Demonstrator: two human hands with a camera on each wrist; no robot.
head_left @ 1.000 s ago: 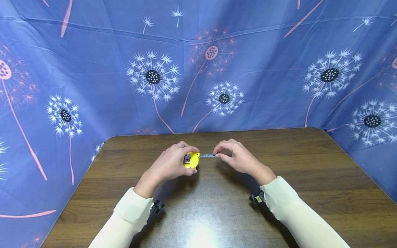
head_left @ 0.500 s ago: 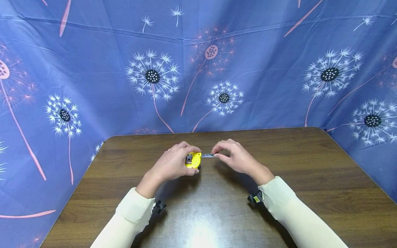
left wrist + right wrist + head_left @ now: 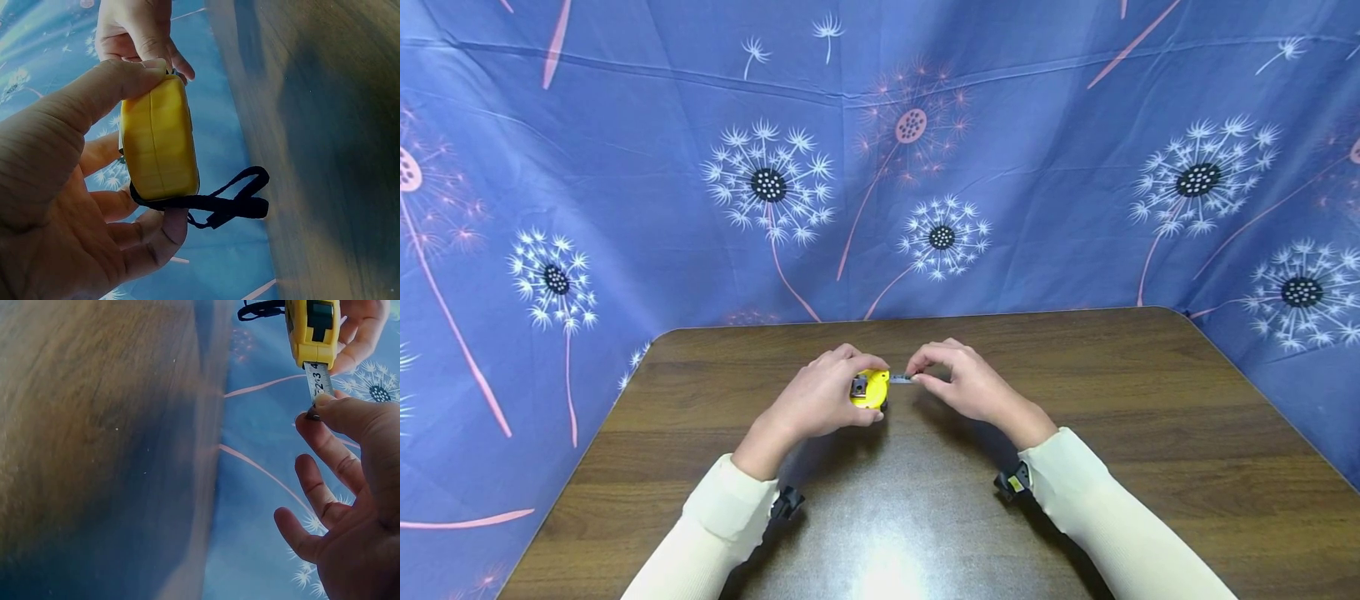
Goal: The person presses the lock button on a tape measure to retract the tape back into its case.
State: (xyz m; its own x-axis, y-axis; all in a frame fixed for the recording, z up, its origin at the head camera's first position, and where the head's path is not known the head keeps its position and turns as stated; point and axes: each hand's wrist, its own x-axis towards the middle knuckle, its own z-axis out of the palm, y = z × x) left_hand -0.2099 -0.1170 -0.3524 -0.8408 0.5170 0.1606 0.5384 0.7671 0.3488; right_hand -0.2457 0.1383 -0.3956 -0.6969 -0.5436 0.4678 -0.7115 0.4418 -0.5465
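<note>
A yellow tape measure [image 3: 872, 389] is held above the table by my left hand [image 3: 822, 395], thumb on its near edge and fingers around the far side. In the left wrist view the yellow case [image 3: 159, 140] faces the camera, and a black wrist strap [image 3: 231, 203] dangles from it. A short length of metal blade [image 3: 317, 380] sticks out of the case toward the right. Its end tab is pinched between the thumb and index finger of my right hand [image 3: 968, 385]. The other fingers of that hand are spread in the right wrist view.
Below the hands lies a brown wooden table [image 3: 1150, 400] with a bright glare near its front. A blue dandelion-print cloth [image 3: 1045, 167] hangs behind and beside it. Black wrist cameras sit at both cuffs.
My right hand has moved left with the blade's end, and the left hand has shifted slightly right. The exposed blade between the hands is shorter than before.
</note>
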